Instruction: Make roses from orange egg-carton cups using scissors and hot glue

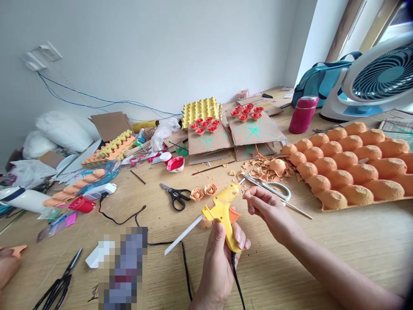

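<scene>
My left hand [217, 262] is wrapped round the handle of a yellow hot glue gun [224, 202], fingers by its orange trigger. A white glue stick [182, 234] sticks out of the gun's back, and the nozzle points up to the right. Close to the nozzle is my right hand [266, 211], its fingertips pinched together; what they hold, if anything, I cannot make out. Two orange egg-carton roses [204, 192] sit beyond the gun, and another orange cup piece [205, 223] is partly hidden behind it. Black-handled scissors [177, 197] lie to their left.
An orange egg tray [348, 165] lies at right, beside carton scraps [254, 168] and grey-handled scissors [269, 187]. Red flowers stand on cardboard panels [209, 144] at the back. Another person's hand [8, 267] holds an orange piece at far left. Black cable [185, 262] crosses the table.
</scene>
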`<state>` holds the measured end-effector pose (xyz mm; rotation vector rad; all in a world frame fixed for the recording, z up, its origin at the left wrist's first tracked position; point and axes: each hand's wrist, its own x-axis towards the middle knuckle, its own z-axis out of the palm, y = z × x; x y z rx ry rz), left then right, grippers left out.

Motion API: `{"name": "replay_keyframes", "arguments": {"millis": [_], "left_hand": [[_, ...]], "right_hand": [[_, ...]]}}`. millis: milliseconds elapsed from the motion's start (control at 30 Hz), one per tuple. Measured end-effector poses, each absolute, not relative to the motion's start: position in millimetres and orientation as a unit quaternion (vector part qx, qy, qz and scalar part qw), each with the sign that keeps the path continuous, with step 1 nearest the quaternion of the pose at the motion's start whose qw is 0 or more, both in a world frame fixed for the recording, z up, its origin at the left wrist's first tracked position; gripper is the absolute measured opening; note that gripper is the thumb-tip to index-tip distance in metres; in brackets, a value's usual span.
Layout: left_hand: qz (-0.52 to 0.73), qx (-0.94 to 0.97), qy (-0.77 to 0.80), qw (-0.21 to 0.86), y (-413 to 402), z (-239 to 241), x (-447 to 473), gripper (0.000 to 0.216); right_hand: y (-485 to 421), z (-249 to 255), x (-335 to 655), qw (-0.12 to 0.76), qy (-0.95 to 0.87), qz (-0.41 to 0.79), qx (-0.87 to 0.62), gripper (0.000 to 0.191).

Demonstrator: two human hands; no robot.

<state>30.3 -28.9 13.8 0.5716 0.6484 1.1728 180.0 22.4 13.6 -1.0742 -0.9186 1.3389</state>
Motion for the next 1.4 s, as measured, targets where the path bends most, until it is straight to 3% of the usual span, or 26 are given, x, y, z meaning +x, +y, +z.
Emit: {"name": "replay_keyframes", "arguments": {"millis": [133,233,567,867,1400], "left_hand": [[0.537,0.239,0.284,0.757,-26.1,14.9,27.5,0.043],[0.536,0.238,0.288,0.757,-26.4,13.1,27.1,0.039],[0.516,0.244,0.285,0.770,-31.2,9.2,32.0,0.041],[0.491,0.200,0.234,0.815,-29.9,12.7,29.1,0.038],[0.512,0.247,0.297,0.768,-31.8,9.7,32.9,0.041]], "right_hand": [[23.7,10.7,183.9,0.545,-0.417,0.581,-0.437,0.045],[22.9,12.4,180.5,0.545,-0.411,0.594,-0.427,0.038],[19.5,17.7,174.7,0.537,-0.380,0.634,-0.407,0.049],[22.3,9.8,175.7,0.547,-0.426,0.623,-0.363,0.039],[22.8,18.5,174.9,0.549,-0.407,0.586,-0.436,0.042]]}}
